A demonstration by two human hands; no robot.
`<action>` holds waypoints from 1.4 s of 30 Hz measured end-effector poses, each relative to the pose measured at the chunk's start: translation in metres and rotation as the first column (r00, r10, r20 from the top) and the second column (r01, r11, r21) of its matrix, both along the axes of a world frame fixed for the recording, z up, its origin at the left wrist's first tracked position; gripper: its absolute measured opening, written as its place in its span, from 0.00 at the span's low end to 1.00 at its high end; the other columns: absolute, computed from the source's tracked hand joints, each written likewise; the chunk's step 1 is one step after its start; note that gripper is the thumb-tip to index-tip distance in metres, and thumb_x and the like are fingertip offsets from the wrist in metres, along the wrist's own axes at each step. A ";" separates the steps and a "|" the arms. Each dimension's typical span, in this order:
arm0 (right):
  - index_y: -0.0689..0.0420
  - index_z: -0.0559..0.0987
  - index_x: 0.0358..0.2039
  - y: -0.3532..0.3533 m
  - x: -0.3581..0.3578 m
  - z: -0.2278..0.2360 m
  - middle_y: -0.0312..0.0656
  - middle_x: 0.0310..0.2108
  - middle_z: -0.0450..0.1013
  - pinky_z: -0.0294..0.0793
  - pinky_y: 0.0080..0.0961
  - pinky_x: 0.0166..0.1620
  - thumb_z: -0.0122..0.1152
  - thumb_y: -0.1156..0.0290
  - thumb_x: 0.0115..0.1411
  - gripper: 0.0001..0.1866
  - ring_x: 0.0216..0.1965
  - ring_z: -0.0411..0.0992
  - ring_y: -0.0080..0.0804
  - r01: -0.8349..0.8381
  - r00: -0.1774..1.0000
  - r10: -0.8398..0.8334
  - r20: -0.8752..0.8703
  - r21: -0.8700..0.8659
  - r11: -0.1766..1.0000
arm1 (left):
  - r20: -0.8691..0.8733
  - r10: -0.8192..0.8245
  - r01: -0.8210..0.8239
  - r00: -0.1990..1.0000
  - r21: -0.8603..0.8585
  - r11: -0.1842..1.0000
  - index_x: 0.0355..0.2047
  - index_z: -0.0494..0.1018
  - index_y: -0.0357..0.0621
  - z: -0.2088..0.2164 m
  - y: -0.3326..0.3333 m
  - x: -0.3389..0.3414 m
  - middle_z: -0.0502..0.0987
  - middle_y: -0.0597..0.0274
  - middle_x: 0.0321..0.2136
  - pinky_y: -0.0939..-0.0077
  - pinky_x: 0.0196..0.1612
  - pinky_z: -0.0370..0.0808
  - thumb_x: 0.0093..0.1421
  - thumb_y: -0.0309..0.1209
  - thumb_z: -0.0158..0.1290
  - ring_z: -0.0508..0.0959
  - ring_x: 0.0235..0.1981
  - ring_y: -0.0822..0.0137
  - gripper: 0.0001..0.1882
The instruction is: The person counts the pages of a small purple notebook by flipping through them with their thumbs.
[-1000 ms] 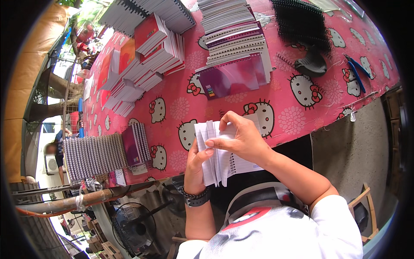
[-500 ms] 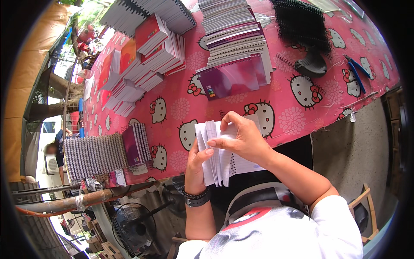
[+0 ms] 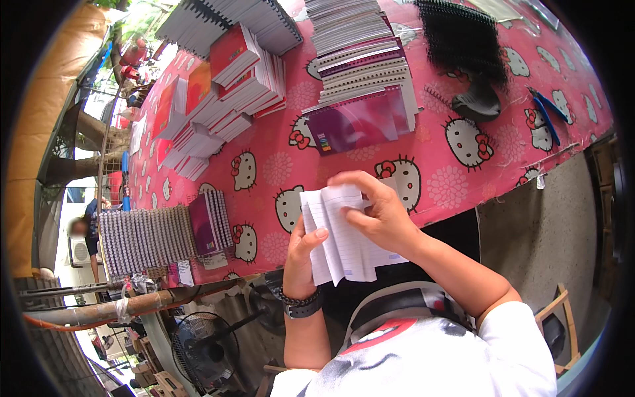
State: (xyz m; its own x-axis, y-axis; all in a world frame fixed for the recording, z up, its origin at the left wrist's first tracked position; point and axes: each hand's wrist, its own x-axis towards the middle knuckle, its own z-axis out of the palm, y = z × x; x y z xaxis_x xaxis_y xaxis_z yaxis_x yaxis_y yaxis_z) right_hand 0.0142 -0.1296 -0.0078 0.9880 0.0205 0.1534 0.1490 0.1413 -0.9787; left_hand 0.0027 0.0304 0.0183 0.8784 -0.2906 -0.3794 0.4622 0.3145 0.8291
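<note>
An open spiral notebook (image 3: 337, 228) with white lined pages is held over the table's near edge, its leaves fanned and partly upright. My left hand (image 3: 303, 255) grips its left side, thumb lying on the pages. Over the right part of the pages is my right hand (image 3: 380, 215), thumb and index finger apart, the index smeared by motion. Whether a leaf lies between its fingers is hard to make out. Beyond the notebook, a stack of purple-covered notebooks (image 3: 360, 126) with punched edges lies on the pink patterned table (image 3: 278, 165).
Red-covered books (image 3: 235, 53) are piled at the back left. A row of spiral-bound notebooks (image 3: 145, 239) stands at the left edge. Black binding coils (image 3: 463, 40), a black computer mouse (image 3: 477, 100) and blue-handled pliers (image 3: 548, 116) lie to the right. A fan (image 3: 205, 354) stands below left.
My right hand's pinch on the upright leaves has loosened, with the index finger sweeping left. The leaves have spread, and a broad lined page now faces up, covering the coil.
</note>
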 end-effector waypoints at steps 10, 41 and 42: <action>0.58 0.72 0.28 -0.008 0.002 0.009 0.34 0.25 0.67 0.64 0.17 0.31 0.68 0.60 0.49 0.17 0.28 0.64 0.18 -0.092 0.992 0.087 -0.086 -0.062 0.994 | 0.085 -0.007 0.009 0.996 -0.029 1.000 0.55 0.58 0.35 0.004 -0.008 -0.007 0.68 0.57 0.46 0.75 0.51 0.65 0.53 0.34 0.55 0.69 0.47 0.70 0.32; 0.56 0.69 0.26 -0.007 0.004 0.001 0.32 0.23 0.67 0.64 0.16 0.30 0.73 0.55 0.42 0.24 0.27 0.64 0.16 -0.152 0.964 0.147 -0.224 -0.003 0.988 | 0.112 0.004 -0.008 0.994 0.033 0.999 0.55 0.58 0.36 0.001 -0.006 -0.006 0.67 0.58 0.46 0.76 0.53 0.64 0.49 0.30 0.56 0.68 0.47 0.70 0.33; 0.56 0.69 0.26 -0.007 0.004 0.001 0.32 0.24 0.67 0.64 0.16 0.30 0.73 0.55 0.42 0.24 0.27 0.64 0.16 -0.147 0.965 0.142 -0.220 -0.005 0.989 | 0.119 -0.002 -0.003 0.993 0.041 0.999 0.55 0.58 0.37 0.002 -0.006 -0.006 0.67 0.58 0.46 0.77 0.52 0.64 0.49 0.30 0.56 0.69 0.47 0.70 0.33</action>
